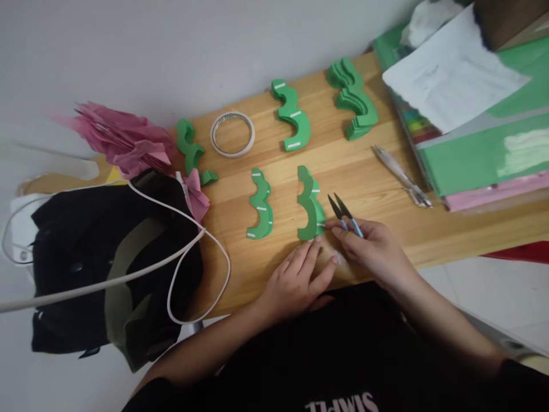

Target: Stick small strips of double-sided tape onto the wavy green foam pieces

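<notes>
My right hand [372,250] is closed around small blue-handled snips [343,213], whose black blades point up and away. Its fingertips touch the lower edge of a wavy green paper piece [307,201] lying on the wooden table [369,177]. My left hand [300,277] rests just below that piece, fingers stretched out and together, tips near its bottom end. A second wavy green piece [260,205] with white tape strips lies to the left.
A tape roll [232,133], another taped green piece [292,114], a stack of green pieces [354,98] and a small green curl [191,150] lie further back. A clear pen [401,174], coloured paper sheets [484,154], pink folded paper [124,140] and a black bag [107,263] with white cord surround them.
</notes>
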`<state>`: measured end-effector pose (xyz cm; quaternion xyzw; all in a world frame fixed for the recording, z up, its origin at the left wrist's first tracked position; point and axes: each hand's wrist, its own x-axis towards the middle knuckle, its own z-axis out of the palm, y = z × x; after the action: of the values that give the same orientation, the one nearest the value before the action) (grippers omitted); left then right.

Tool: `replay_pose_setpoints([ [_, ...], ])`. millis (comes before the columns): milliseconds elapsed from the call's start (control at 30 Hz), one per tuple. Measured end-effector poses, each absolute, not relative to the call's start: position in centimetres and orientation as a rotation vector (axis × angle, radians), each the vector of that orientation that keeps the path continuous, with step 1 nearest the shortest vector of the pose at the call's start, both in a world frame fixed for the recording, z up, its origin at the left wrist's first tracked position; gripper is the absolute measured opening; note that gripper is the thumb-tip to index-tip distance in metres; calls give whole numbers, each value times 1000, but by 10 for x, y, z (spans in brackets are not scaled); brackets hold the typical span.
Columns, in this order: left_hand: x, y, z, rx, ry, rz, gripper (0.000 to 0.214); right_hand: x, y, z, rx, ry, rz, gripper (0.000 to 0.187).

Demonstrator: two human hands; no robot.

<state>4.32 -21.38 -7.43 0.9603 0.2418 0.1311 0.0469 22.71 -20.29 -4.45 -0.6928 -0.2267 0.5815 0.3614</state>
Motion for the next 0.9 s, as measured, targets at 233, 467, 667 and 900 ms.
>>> replay_pose_setpoints([
  [233, 47, -217, -73, 2948, 762, 332, 61, 228, -199, -38, -1856, -830, 1385, 14],
  [467, 52, -223, -76, 2940, 887, 380, 56, 231, -200, -41, -1830, -784, 1429, 16],
  [667, 65, -224, -74, 2974, 1035, 361, 60, 233, -203, -46, -1800, -726, 1488, 23],
  [900, 74, -223, -76, 3049, 1063, 315, 73, 233, -204, -47, -1768, -742, 1527, 26],
])
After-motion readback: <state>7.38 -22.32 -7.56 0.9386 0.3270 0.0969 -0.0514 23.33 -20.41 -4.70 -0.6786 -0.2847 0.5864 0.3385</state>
